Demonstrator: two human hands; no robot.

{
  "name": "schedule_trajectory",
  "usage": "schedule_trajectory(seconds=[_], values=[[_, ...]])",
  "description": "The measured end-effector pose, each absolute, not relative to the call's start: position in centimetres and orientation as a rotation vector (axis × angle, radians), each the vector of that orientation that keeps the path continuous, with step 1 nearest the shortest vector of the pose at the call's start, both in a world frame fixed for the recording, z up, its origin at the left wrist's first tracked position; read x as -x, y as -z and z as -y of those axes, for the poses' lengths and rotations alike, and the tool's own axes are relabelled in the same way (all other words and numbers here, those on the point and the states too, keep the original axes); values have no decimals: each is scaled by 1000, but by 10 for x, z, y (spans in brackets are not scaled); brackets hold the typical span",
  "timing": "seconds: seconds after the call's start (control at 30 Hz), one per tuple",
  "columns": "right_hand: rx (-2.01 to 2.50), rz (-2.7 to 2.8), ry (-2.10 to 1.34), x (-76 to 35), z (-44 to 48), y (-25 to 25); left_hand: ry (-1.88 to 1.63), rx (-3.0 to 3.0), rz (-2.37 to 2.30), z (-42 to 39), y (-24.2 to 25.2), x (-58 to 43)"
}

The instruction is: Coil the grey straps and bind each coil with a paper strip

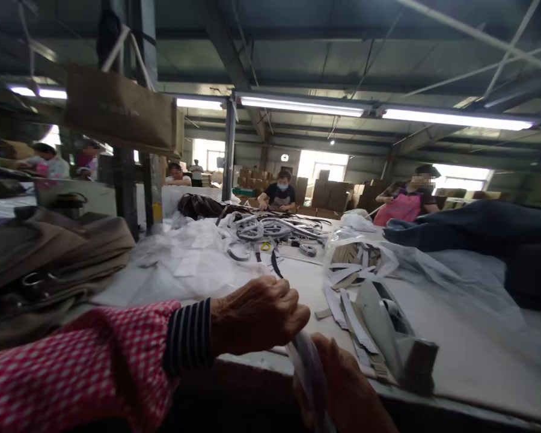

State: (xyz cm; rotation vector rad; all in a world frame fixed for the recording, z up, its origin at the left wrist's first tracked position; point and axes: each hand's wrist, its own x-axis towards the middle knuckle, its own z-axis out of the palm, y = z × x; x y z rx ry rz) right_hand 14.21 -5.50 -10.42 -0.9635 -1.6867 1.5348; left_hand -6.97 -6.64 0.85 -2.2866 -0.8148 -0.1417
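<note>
My left hand (264,310) is closed in a fist at the front edge of the table, gripping the upper end of a pale, blurred strip (307,367). Lower down and closer to me, my right hand (345,385) is wrapped around the same strip. Its exact kind is smeared by motion. Just beyond my left knuckles a narrow dark strap (276,263) lies on the white table. A grey tape dispenser (390,328) stands to the right of my hands, beside a pile of white and beige strips (351,316).
Coiled grey straps (270,227) heap mid-table, with crumpled clear plastic (193,255) on the left. An opened plastic bag (388,260) holds more strips. Brown fabric (49,252) and dark blue fabric (482,240) flank the table. A co-worker (280,193) is across it; a brown bag (121,111) hangs upper left.
</note>
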Motion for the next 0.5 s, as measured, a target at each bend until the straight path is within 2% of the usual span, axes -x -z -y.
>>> schedule_trajectory(seconds=[0.1, 0.4, 0.5], values=[[815, 1646, -1599, -128, 42, 88, 150, 2344, 944, 62, -18, 81], [910, 2039, -1175, -131, 7, 79, 350, 2719, 1637, 61, -19, 134], [989, 2142, -977, -126, 3, 79, 590, 3063, 1923, 62, -10, 151]])
